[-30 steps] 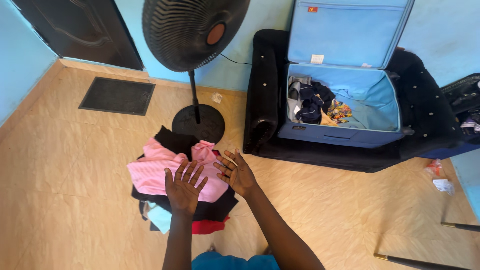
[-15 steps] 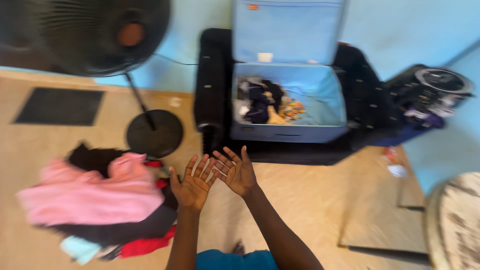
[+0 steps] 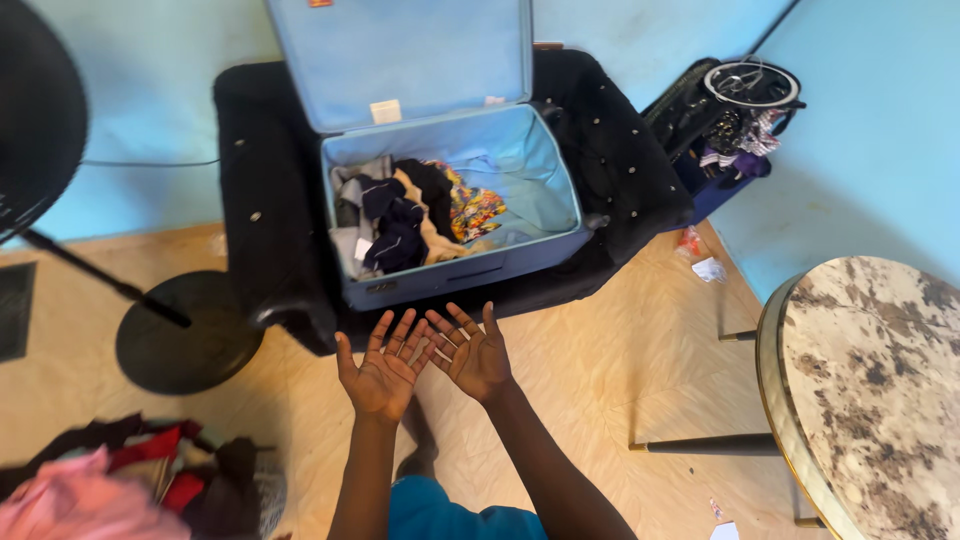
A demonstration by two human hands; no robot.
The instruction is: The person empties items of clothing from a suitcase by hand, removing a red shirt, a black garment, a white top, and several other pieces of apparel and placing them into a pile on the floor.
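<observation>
**Two empty hands before an open blue-lined suitcase**

Left hand (image 3: pixel 380 372): palm up, fingers spread wide and pointing to 12 o'clock, holding nothing. It hangs above the tan tiled floor (image 3: pixel 600 380), touching no object.

Right hand (image 3: pixel 474 352): palm up, fingers splayed, likewise empty. Its fingertips sit just beside those of the left hand, at the left hand's 2 o'clock; whether the fingers touch cannot be told.

Open soft suitcase with pale blue lining and dark blue shell (image 3: pixel 545 180): nearest thing to both hands, at their 12 o'clock, close but apart from the fingertips. Lid raised against the light blue wall. It rests on a black studded cloth (image 3: pixel 262 200) spread beneath it.

Contents of suitcase: loose heap of dark navy, grey and tan garments (image 3: pixel 395 215) in the left half; a bright multicoloured printed cloth (image 3: pixel 476 210) just beside it toward the middle. Right half shows bare lining.

Pile of clothes, pink, red and black (image 3: pixel 120 480): on the floor at 8 o'clock from the hands, well apart.

Black pedestal fan with round base (image 3: pixel 185 340): at 9 o'clock from the hands, head partly cut off at the picture's edge.

Round marble-patterned table with gold rim (image 3: pixel 870 390): at 3 o'clock, well apart.

Dark bag with metal-rimmed items (image 3: pixel 735 110): at 1 o'clock, against the wall.
</observation>
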